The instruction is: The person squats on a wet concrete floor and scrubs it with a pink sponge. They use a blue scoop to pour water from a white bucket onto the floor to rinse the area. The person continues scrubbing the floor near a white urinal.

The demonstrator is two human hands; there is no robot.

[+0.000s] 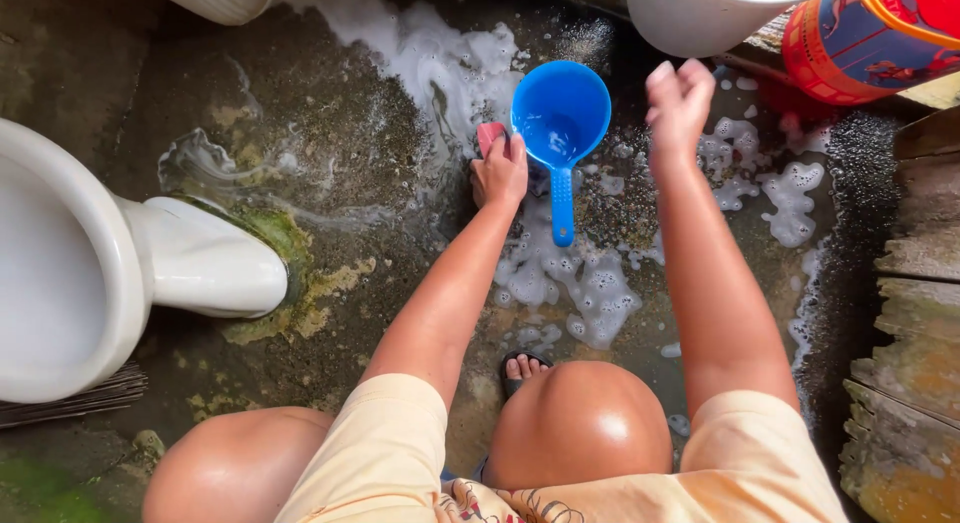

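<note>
Left hand [499, 170] grips a pink brush [489, 136] on the soapy floor [340, 123] beside a blue dipper [560, 118]; right hand [678, 101] hangs loosely curled, holding nothing

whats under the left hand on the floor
A pink scrubbing block sticks out beneath the left hand, on the wet, soapy floor. The hand covers most of it, so its full shape is hidden.

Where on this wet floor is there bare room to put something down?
Open floor lies between the toilet and the left hand. Less room lies between the two forearms, by the foam. It is crowded around the blue dipper, the white bucket, the red container and the right hand.
</note>
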